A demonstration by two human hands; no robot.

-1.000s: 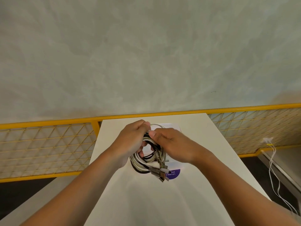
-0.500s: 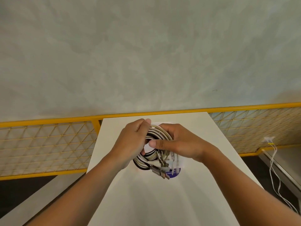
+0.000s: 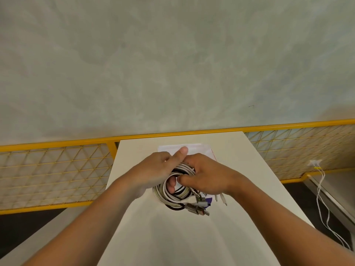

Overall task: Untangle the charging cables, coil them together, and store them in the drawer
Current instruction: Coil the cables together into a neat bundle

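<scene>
Coiling step underway: one round bundle of white and black charging cables (image 3: 173, 191) sits mid-frame, lower centre, held just above the white rectangular desk (image 3: 249, 169). Left hand (image 3: 151, 173) w/ grip wrapped round the bundle's left side; right hand (image 3: 207, 179) pinching the loops at its right edge. Several metal plugs (image 3: 196, 209) dangle below; exact cable count unclear. Next, probably: tuck loose ends, then find the drawer, not in view.
</scene>
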